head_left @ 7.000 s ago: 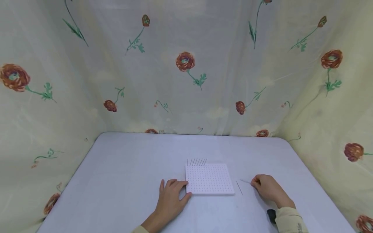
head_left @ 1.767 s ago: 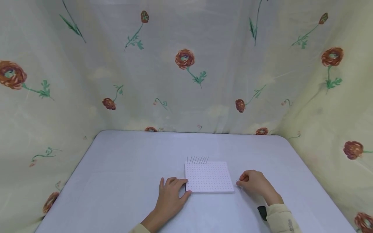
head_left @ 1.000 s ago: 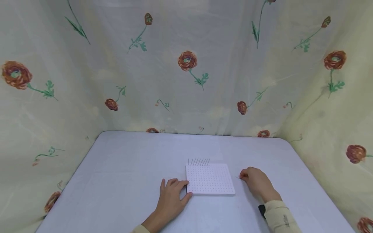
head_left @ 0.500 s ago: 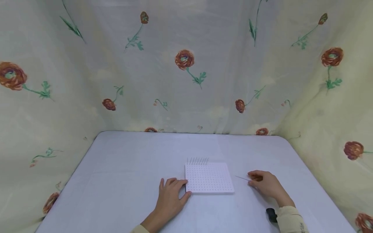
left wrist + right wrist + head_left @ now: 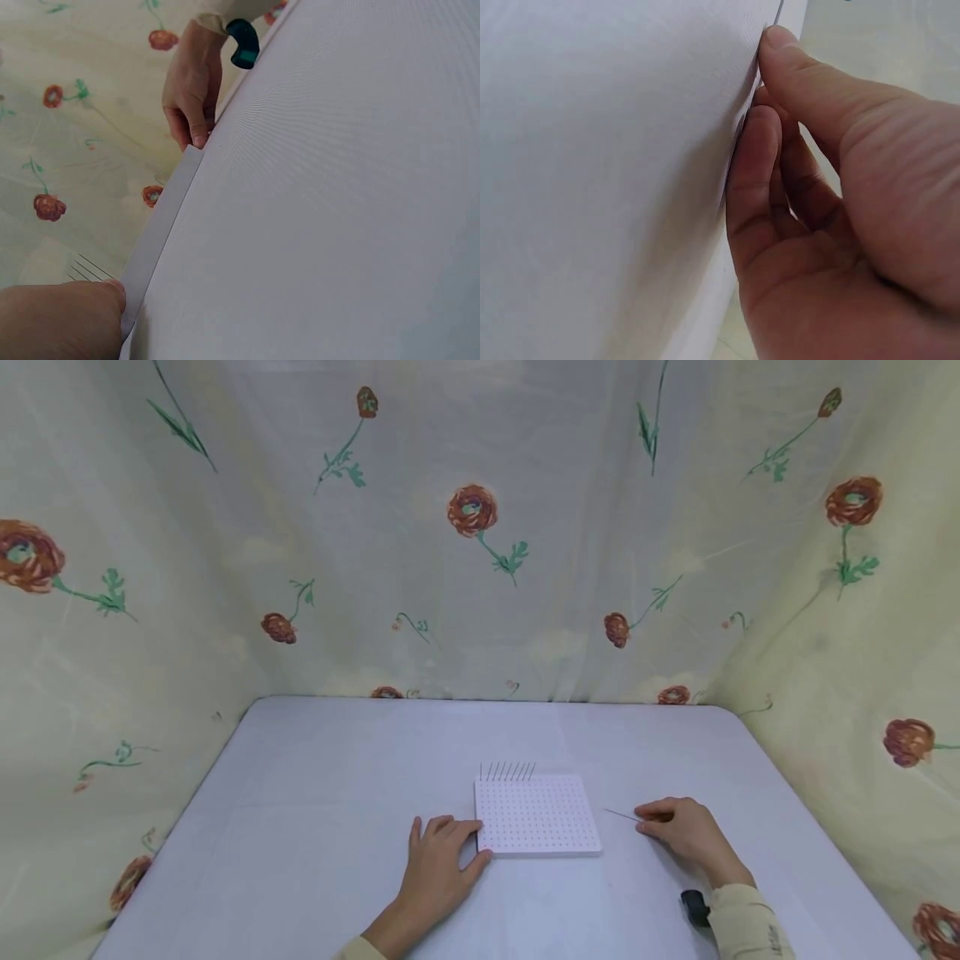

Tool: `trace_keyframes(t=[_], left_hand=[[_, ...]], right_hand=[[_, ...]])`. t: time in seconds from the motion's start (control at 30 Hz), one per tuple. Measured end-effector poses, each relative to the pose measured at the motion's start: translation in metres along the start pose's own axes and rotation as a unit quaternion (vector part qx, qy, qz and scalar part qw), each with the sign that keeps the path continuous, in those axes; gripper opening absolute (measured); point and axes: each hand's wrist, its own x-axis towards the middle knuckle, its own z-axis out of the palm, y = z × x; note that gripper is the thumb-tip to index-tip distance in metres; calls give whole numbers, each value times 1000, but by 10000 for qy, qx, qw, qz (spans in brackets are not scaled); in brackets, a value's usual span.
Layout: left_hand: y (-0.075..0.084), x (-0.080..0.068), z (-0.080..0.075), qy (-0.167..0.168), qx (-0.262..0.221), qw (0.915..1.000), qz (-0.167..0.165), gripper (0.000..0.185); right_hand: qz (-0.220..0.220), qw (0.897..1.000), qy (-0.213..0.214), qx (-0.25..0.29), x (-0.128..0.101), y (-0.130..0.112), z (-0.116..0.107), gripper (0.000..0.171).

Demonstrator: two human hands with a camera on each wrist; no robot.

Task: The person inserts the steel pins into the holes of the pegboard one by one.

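Note:
A white perforated board [image 5: 537, 816] lies flat on the table [image 5: 330, 793]. Several thin needles [image 5: 507, 771] stand in a row at its far left edge. My left hand [image 5: 442, 860] rests flat on the table, fingertips against the board's left edge [image 5: 161, 225]; its thumb [image 5: 60, 319] shows in the left wrist view. My right hand [image 5: 686, 831] sits on the table right of the board. It pinches a loose needle [image 5: 621, 815] that points left toward the board, a short gap away. The right wrist view shows curled fingers [image 5: 754, 172] low on the cloth.
Floral curtains [image 5: 480, 527] enclose the table at the back and both sides. A dark wrist device [image 5: 694, 906] sits on my right sleeve. White tablecloth stretches left of and behind the board.
A second ago my right hand was close to the board's right edge; it has drawn back to the right, and the needle now sticks out of its fingertips. The left hand stayed put.

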Motion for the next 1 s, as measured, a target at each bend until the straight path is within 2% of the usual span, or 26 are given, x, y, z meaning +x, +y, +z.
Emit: trace_keyframes(t=[0.47,0.73,1.0], left_hand=[[-1,1,0,-85,39,9999,-41,42],[-1,2,-1,-12,31,10000,27,42],[-2,1,1,-18,-4,10000,34,42]], right_hand=[[-30,9995,150,-292,5,-4,1,14],[-251,9986,149,-437,4,-8,-1,7],[-361,9973,5,-641,6,-6,7,8]])
